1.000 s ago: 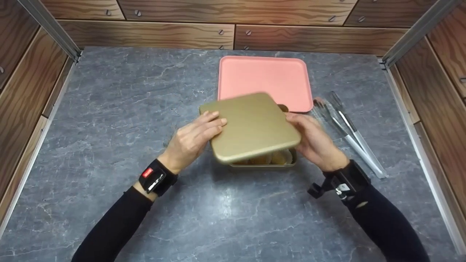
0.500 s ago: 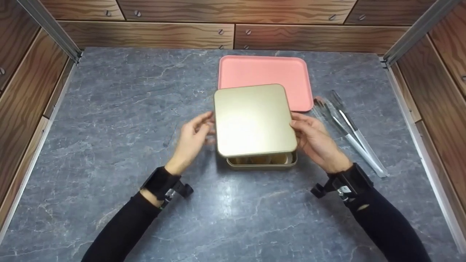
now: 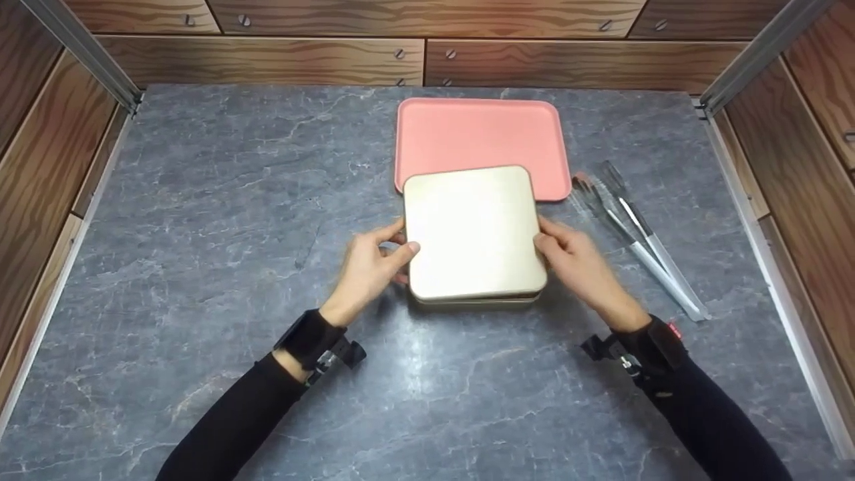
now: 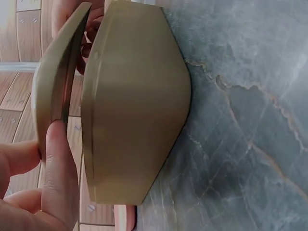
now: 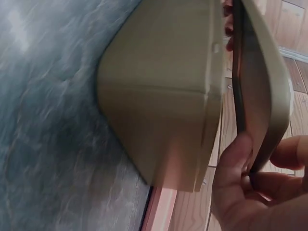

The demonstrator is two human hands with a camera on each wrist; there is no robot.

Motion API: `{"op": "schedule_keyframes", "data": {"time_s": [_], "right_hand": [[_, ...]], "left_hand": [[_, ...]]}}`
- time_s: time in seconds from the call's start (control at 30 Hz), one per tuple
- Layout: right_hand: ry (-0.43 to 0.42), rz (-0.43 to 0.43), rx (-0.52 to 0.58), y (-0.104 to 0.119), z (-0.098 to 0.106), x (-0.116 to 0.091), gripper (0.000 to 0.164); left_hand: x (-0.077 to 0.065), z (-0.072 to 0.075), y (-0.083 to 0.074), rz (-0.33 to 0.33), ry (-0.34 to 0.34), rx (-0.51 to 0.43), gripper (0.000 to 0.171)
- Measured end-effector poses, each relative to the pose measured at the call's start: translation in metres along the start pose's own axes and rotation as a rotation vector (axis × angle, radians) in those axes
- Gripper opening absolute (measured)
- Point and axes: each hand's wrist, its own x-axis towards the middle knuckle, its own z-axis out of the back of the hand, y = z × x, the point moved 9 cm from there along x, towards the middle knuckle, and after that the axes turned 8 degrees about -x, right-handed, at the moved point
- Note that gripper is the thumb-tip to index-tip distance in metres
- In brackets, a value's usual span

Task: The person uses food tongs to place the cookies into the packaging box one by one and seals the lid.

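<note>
A gold metal lid [image 3: 474, 234], square with rounded corners, is held level above a matching gold tin [image 3: 475, 302]. My left hand [image 3: 367, 264] pinches the lid's left edge. Its opposite edge is gripped between thumb and fingers of my right hand [image 3: 582, 270]. Both wrist views show a gap between the lid [image 4: 50, 82] and the tin [image 4: 134, 106], so the two are apart. The tin stands upright on the grey surface, and the lid hides its contents in the head view.
Behind the tin lies a pink tray [image 3: 481, 133], partly covered by the lid in the head view. Metal tongs [image 3: 651, 254] with light grey handles lie to the right. The grey marbled tabletop [image 3: 234, 200] is bordered by wood-patterned walls [image 3: 267, 63].
The lid has levelled, turned straighter and come over the tin, covering the paper-cupped items seen inside earlier. My left hand let go of its top, then took its left edge.
</note>
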Motion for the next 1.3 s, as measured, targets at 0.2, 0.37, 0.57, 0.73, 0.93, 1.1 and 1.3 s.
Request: {"op": "schedule_keyframes", "data": {"time_s": [0.2,0.37,0.57,0.73,0.93,1.1,1.3], "right_hand": [[-0.056,0.052,-0.131,-0.004,-0.001,-0.001,0.043],[-0.055,0.039,-0.171,-0.009,-0.004,-0.002,0.043],[-0.071,0.040,-0.169,-0.011,-0.004,-0.002,0.044],[-0.080,0.045,-0.181,-0.014,-0.004,-0.004,0.043],[-0.046,0.022,-0.192,-0.019,-0.008,-0.004,0.045],[-0.044,-0.001,-0.218,-0.018,-0.006,-0.002,0.049],[-0.170,0.171,-0.443,0.010,-0.005,0.016,0.065]], "left_hand": [[0.001,-0.001,0.002,-0.031,-0.031,0.080,0.055],[0.003,-0.003,0.004,-0.021,-0.025,0.162,0.056],[0.002,-0.005,0.003,-0.011,-0.003,0.273,0.056],[0.003,-0.007,0.004,-0.007,0.005,0.271,0.056],[0.004,-0.006,0.006,0.008,0.001,0.270,0.058],[0.005,-0.006,0.002,-0.044,-0.010,0.367,0.065],[0.018,-0.027,-0.017,-0.328,0.009,0.621,0.083]]}}
